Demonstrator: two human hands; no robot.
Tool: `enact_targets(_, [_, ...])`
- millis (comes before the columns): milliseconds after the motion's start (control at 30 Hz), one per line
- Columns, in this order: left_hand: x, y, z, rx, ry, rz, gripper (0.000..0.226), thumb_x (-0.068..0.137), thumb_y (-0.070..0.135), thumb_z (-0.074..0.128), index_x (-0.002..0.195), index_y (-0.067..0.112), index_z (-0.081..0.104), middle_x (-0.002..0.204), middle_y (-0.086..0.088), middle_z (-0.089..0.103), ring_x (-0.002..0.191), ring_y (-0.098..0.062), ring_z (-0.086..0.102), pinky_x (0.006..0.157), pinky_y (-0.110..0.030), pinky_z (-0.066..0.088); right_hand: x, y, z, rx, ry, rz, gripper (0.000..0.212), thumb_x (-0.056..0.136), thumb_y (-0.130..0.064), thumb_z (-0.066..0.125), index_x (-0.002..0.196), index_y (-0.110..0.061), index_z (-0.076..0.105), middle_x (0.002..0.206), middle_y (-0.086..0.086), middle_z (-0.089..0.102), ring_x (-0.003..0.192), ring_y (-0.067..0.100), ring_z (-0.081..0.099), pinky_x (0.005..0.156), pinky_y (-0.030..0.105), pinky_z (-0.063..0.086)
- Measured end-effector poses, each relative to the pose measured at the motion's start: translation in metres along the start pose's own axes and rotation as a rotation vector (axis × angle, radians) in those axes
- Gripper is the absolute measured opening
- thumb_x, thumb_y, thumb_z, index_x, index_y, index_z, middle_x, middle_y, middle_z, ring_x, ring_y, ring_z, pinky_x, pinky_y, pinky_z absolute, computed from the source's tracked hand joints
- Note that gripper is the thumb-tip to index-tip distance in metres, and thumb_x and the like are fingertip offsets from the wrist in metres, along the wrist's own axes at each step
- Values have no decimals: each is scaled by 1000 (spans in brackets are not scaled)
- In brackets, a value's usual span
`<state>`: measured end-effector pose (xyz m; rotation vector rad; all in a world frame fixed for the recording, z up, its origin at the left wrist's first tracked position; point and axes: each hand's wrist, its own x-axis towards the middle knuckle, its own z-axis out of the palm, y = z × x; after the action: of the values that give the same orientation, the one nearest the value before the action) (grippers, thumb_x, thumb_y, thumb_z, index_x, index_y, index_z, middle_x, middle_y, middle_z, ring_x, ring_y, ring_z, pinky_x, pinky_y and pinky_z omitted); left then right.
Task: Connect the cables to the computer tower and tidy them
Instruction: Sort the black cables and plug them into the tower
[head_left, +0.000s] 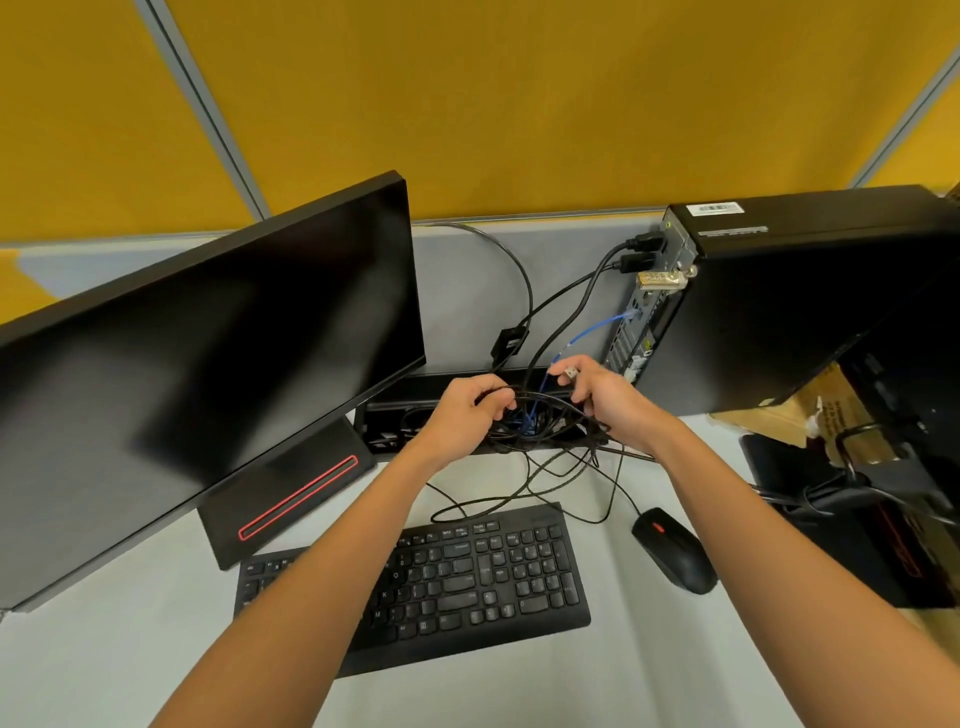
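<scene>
Yellow partition panels (519, 93) behind — grey frame strips (202, 104); pale desk (649, 649).

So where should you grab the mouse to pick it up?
Grip the mouse by its two long sides, coming down from above. It lies flat on the desk with its rounded back up, so the narrow flanks are the easiest parts for thumb and fingers to pinch. Its cable runs off the far end toward the tangle, so approach from the near end, probably with the right hand.

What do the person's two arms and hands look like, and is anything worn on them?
Both forearms are bare up to the picture's edge: no sleeves show. The left hand and right hand wear no gloves, and no watch, ring or bracelet is visible.
</scene>
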<state>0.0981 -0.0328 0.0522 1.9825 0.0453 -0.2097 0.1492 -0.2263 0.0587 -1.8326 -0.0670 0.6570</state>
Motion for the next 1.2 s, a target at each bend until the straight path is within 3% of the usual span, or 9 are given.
enact_targets(167, [-1, 5, -1, -52, -75, 17, 23, 98, 15, 49, 81, 18, 64, 64, 7, 50, 51, -1, 40, 54, -15, 33, 2, 6, 3, -280, -166, -134, 47, 94, 7, 47, 133, -17, 54, 112, 1, 65, 96, 3, 63, 84, 14, 47])
enact_targets(300, [-4, 10, 1, -126, -45, 19, 21, 98, 10, 48, 83, 12, 63, 63, 7, 51, 50, 2, 44, 54, -13, 36, 8, 14, 9, -198, -202, -195, 19, 83, -2, 68, 96, -15, 64, 86, 8, 71, 89, 29, 71, 89, 45, 55])
enact_targets(367, [-6, 9, 0, -147, -50, 7, 20, 98, 9, 47, 86, 8, 63, 61, 8, 51, 50, 3, 47, 55, -11, 38, 9, 16, 8, -199, -186, -230, 11, 82, -9, 72, 88, -16, 66, 81, 9, 73, 84, 27, 71, 87, 51, 55])
enact_targets(567, [-2, 6, 10, -74, 11, 32, 18, 97, 14, 50, 88, 11, 65, 93, -1, 51, 64, -7, 53, 60, -11, 44, 7, 9, 11, -308, -110, -339, 5, 85, -14, 71, 88, -12, 74, 83, 17, 71, 78, 25, 67, 78, 42, 56])
enact_targets(667, [0, 4, 13, -157, 53, -1, 18, 98, 14, 49, 88, 16, 64, 84, 4, 59, 63, -3, 54, 62, -18, 46, 5, 8, 11, -300, -115, -335, 12, 85, -5, 67, 81, -16, 70, 69, -2, 66, 65, 4, 58, 65, 24, 52])
enact_targets(767, [3, 2, 10, -190, 89, -11, 18, 98, 14, 50, 89, 15, 66, 75, 6, 62, 60, 0, 55, 62, -18, 47, -1, 16, 12, 70, -196, -207, 20, 87, 9, 59, 101, -6, 60, 73, -1, 62, 68, 10, 60, 74, 29, 54])
enact_targets(933, [1, -2, 15, -297, 104, -21, 18, 98, 12, 50, 95, 5, 66, 72, -3, 62, 58, -4, 57, 58, -18, 48, -6, 11, 19, 673, -171, -50, 18, 94, 6, 38, 99, -6, 51, 75, 10, 69, 76, 24, 67, 68, 29, 55])
enact_targets(1067, [2, -7, 20, -98, 195, 23, 21, 99, 17, 49, 92, 8, 66, 79, -5, 62, 58, -5, 55, 56, -14, 45, -2, 12, 17, 814, -221, 93, 40, 98, -38, 43, 113, -2, 52, 102, 31, 63, 95, 39, 63, 86, 45, 53])
enact_targets(1200, [3, -6, 21, 163, 188, 66, 31, 102, 19, 39, 80, 8, 57, 68, 2, 56, 56, -6, 48, 53, -17, 38, -2, 14, 22, 869, -289, 19, 27, 81, -18, 58, 103, -3, 58, 97, 26, 64, 94, 41, 63, 92, 45, 48])
